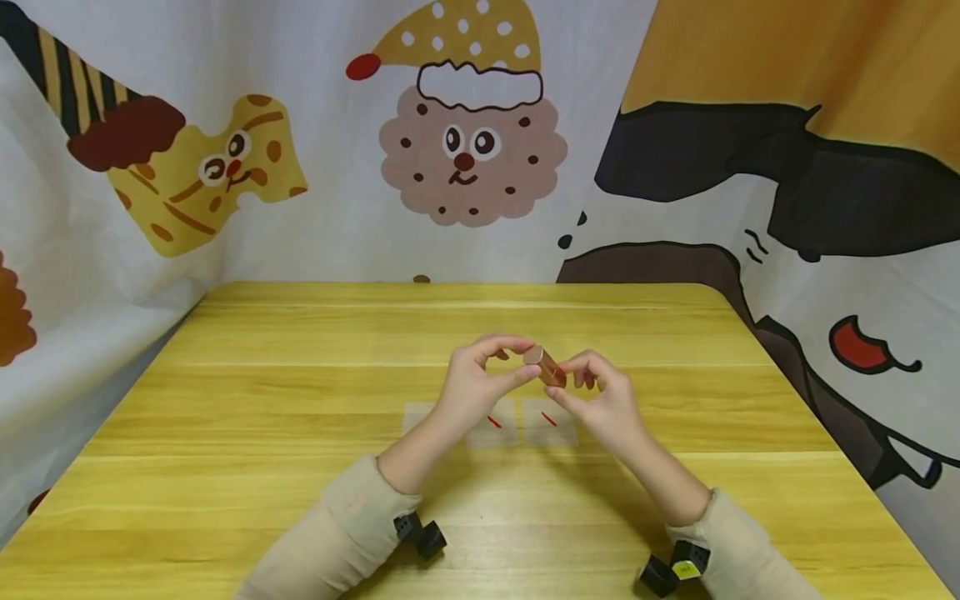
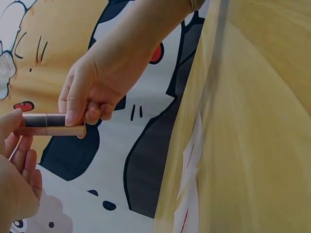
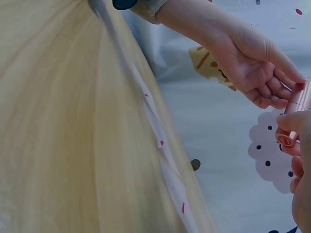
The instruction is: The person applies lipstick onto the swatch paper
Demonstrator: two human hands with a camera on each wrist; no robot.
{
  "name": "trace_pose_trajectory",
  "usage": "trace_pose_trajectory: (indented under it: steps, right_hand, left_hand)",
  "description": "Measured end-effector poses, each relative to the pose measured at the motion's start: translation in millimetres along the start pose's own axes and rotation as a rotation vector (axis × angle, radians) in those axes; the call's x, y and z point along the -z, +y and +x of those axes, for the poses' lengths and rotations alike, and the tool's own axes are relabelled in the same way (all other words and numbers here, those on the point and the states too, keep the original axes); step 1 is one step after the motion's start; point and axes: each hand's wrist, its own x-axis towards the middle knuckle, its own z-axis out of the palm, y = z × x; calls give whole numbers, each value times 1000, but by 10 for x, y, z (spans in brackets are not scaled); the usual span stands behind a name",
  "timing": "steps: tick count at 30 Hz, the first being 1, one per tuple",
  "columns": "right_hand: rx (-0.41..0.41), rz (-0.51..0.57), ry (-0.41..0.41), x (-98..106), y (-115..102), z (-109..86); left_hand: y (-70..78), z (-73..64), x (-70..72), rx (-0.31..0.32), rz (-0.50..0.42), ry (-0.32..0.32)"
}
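Observation:
A rose-gold lipstick tube (image 1: 549, 368), its two parts fitted together, is held up above the table between both hands. My left hand (image 1: 480, 383) pinches one end of it between thumb and forefinger. At the opposite end, my right hand (image 1: 606, 402) grips the tube with thumb and fingertips. A seam shows around the tube's middle in the left wrist view, between the thumbs. Below the hands, pale paper pieces lie in a row; the middle sheet (image 1: 480, 435) and right sheet (image 1: 564, 433) each carry a short red stroke, while my left forearm partly covers the left sheet (image 1: 416, 412).
The wooden table (image 1: 225, 400) reaches back to a hanging cloth (image 1: 315, 233) printed with cartoon figures. A black wrist camera (image 1: 422, 536) hangs by the left sleeve, and another black camera (image 1: 671, 571) sits by the right one.

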Motion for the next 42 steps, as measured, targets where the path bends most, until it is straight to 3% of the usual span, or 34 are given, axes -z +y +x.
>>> trace_pose_trajectory:
  steps: [13,21,35,38,42]
  right_hand:
    - [-18,-51,-21,67,59,13]
    - [-30,-63,-37,107,118,11]
    - [-28,-99,-19,186,241,7]
    - [-40,-116,-16,200,305,13]
    - [-72,-129,-13,233,572,-34]
  left_hand:
    - [-41,74,-104,25,-3,-2]
    - [-97,102,-144,5,6,-18]
    - [-164,197,-291,51,17,-53]
    - [-197,232,-343,40,18,-47]
    - [-257,273,-431,21,27,-55]
